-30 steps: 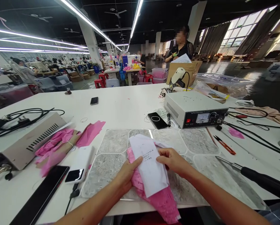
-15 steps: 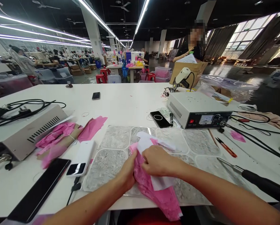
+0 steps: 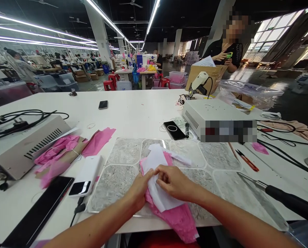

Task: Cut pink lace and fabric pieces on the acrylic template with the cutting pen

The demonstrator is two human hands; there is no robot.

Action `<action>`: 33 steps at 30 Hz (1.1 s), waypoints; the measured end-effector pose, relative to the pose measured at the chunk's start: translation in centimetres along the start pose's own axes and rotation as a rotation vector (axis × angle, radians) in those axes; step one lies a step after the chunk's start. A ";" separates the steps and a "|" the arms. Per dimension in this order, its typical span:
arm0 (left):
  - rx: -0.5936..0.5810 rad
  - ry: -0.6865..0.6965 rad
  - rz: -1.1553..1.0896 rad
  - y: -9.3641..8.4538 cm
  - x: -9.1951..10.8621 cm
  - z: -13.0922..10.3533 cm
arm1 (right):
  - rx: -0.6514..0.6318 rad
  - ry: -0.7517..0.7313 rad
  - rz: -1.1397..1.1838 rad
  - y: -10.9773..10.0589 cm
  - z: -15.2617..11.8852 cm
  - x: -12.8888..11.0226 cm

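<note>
A piece of pink fabric (image 3: 183, 220) hangs over the table's front edge, with a thin white sheet (image 3: 160, 198) lying on top of it. My left hand (image 3: 139, 191) grips both along their left side, thumb on top. Close beside that thumb, my right hand (image 3: 174, 182) is curled, its fingertips pinching at the white sheet. What lies exactly between those fingertips is partly hidden. Under the hands is a clear, marbled grey mat (image 3: 123, 181) with rounded panels. A narrow white strip (image 3: 181, 158) rests on the mat just beyond my right hand.
At right lie a black-handled tool with a metal tip (image 3: 285, 199) and orange tweezers (image 3: 248, 161). A grey power box (image 3: 218, 108) and a black phone (image 3: 173, 130) sit beyond. Leftward are a white power bank (image 3: 88, 175) and bundled pink fabric (image 3: 63, 148). A person (image 3: 221, 51) stands across the table.
The white sheet now lies spread over the pink fabric, covering more of it. My right hand has loosened from a tight fist and turned beside my left thumb.
</note>
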State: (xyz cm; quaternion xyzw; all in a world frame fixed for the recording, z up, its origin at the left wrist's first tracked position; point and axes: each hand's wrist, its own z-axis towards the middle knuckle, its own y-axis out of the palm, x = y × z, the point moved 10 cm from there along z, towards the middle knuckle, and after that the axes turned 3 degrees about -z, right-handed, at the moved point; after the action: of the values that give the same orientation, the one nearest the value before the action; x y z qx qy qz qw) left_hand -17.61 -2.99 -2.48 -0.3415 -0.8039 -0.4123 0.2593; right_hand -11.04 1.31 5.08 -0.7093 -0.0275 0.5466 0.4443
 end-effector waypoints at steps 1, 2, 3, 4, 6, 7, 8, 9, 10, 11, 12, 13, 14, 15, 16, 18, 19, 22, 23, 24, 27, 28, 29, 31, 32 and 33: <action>0.002 0.004 -0.010 -0.1 -0.1 0.1 | 0.077 0.012 -0.065 -0.6 -0.3 0.8; 0.002 0.001 -0.020 -0.1 -0.2 0.2 | 0.146 0.027 -0.120 -1.1 -0.6 1.7; 0.005 -0.005 -0.028 -0.2 -0.3 0.2 | 0.199 0.047 -0.149 -1.5 -1.0 2.5; 0.014 -0.011 -0.035 -0.2 -0.4 0.2 | 0.242 0.075 -0.148 -1.7 -1.4 3.5; 0.047 -0.006 -0.042 -0.5 -0.3 0.0 | 0.308 0.136 -0.071 -2.0 -2.1 5.3; 0.065 0.003 -0.045 -0.6 -0.2 -0.2 | 0.328 0.167 -0.009 -2.0 -2.5 6.1; 0.080 0.012 -0.046 -0.6 -0.1 -0.4 | 0.340 0.200 0.062 -1.9 -2.8 6.9; 0.093 0.019 -0.046 -0.6 0.1 -0.6 | 0.340 0.233 0.137 -1.7 -3.0 7.5; 0.103 0.025 -0.044 -0.6 0.3 -0.9 | 0.333 0.263 0.214 -1.6 -3.2 7.9; 0.112 0.028 -0.044 -0.5 0.5 -1.1 | 0.320 0.291 0.288 -1.4 -3.4 8.2; 0.122 0.031 -0.045 -0.5 0.7 -1.2 | 0.304 0.320 0.358 -1.2 -3.5 8.4; 0.132 0.037 -0.049 -0.5 0.9 -1.4 | 0.284 0.351 0.421 -1.1 -3.7 8.5; 0.144 0.044 -0.053 -0.6 1.0 -1.5 | 0.254 0.373 0.489 -0.9 -3.8 8.5; 0.156 0.049 -0.058 -0.6 1.2 -1.6 | 0.210 0.383 0.572 -0.6 -3.8 8.3; 0.166 0.050 -0.057 -0.7 1.2 -1.7 | 0.150 0.382 0.678 -0.1 -3.7 7.9; 0.168 0.040 -0.043 -0.8 1.2 -1.9 | 0.009 0.370 0.928 1.1 -3.6 6.6; 0.160 0.030 -0.034 -0.8 1.1 -1.9 | -0.053 0.368 1.048 1.6 -3.5 6.0; 0.103 -0.006 0.000 -0.6 0.7 -2.1 | -0.177 0.402 1.285 2.9 -3.5 4.5; 0.075 -0.023 0.020 -0.5 0.6 -2.1 | -0.199 0.403 1.325 3.2 -3.5 4.0; 0.045 -0.046 0.049 -0.3 0.5 -2.1 | -0.213 0.392 1.352 3.4 -3.4 3.6; -0.023 -0.122 0.170 -0.2 0.0 -2.0 | -0.171 0.396 1.354 4.0 -3.2 3.5; -0.035 -0.137 0.207 -0.3 -0.1 -1.9 | -0.144 0.421 1.341 4.2 -3.2 3.8; -0.045 -0.143 0.238 -0.4 -0.1 -1.8 | -0.122 0.452 1.331 4.5 -3.2 4.1; -0.066 -0.125 0.279 -0.5 0.2 -1.6 | -0.089 0.515 1.317 5.1 -3.3 4.9; -0.078 -0.111 0.290 -0.5 0.4 -1.4 | -0.071 0.536 1.309 5.1 -3.4 5.3; -0.093 -0.095 0.297 -0.4 0.7 -1.3 | -0.048 0.550 1.297 5.0 -3.5 5.7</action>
State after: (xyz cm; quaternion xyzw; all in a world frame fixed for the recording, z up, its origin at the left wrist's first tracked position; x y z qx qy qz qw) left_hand -18.14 -4.03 -1.50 -0.4873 -0.7361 -0.3895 0.2628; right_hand -8.21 -0.81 -2.47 -0.7047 0.5022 0.5012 0.0038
